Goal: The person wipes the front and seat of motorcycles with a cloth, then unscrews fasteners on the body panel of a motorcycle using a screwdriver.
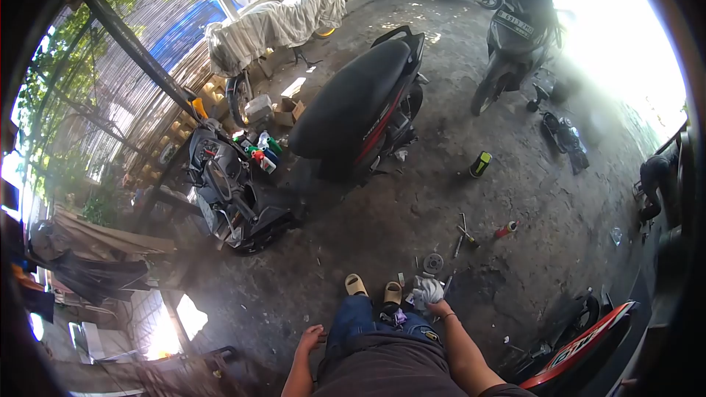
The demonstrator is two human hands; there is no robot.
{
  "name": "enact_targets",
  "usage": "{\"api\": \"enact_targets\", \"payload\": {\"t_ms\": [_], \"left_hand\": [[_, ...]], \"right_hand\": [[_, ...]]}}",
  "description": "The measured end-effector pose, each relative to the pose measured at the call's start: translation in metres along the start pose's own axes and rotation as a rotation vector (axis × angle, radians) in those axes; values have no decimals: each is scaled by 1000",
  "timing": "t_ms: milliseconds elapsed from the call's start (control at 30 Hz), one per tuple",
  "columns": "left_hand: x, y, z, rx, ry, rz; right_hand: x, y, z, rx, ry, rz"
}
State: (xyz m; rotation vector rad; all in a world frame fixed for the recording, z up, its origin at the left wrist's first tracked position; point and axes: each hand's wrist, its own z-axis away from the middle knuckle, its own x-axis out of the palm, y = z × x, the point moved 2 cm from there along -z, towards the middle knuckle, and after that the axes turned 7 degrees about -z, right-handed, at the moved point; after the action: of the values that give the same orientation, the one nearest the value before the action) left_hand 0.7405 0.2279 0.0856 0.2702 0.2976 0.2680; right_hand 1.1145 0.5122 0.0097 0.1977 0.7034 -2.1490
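Note:
A pale crumpled cloth (428, 291) hangs at my right hand (440, 309), whose fingers are closed on it. My left hand (312, 337) is beside my left thigh, its fingers curled; whether it holds anything is too small to tell. Just beyond the cloth, a round metal part (433, 262) lies on the concrete floor. Several tools, among them a yellow-and-black handled one (468, 237), lie farther ahead. A red can (507, 229) is to their right.
A scooter with a black seat (353, 99) stands ahead. Scooter body parts (232, 198) and bottles (266, 154) are at left. A green-and-black container (480, 165) stands ahead right. A red-and-black scooter (581, 349) is close at lower right.

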Motion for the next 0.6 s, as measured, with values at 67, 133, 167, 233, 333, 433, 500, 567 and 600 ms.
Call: {"api": "enact_targets", "payload": {"t_ms": [67, 133, 167, 233, 333, 433, 500, 567, 600], "left_hand": [[1, -1, 0, -8, -4, -2], [0, -1, 0, -9, -5, -2], [1, -1, 0, -6, -5, 0], [1, -1, 3, -5, -5, 4], [2, -1, 4, 1, 0, 9], [1, -1, 3, 16, 11, 4], [1, -3, 0, 20, 21, 3], [1, -6, -4, 18, 21, 10], [0, -7, -5, 18, 21, 12]], "right_hand": [[-1, 2, -1, -2, -10, -6], [-5, -3, 7, -29, -13, -16], [-6, -7, 11, -46, -17, -16], [-5, -11, 14, -80, -26, -15], [-9, -17, 18, -148, -23, -47], [-11, -25, 24, -227, -24, -53], [-18, -46, 42, -202, -75, -62], [-18, -50, 44, -78, -153, -57], [-17, -44, 33, 15, -193, -46]]}}
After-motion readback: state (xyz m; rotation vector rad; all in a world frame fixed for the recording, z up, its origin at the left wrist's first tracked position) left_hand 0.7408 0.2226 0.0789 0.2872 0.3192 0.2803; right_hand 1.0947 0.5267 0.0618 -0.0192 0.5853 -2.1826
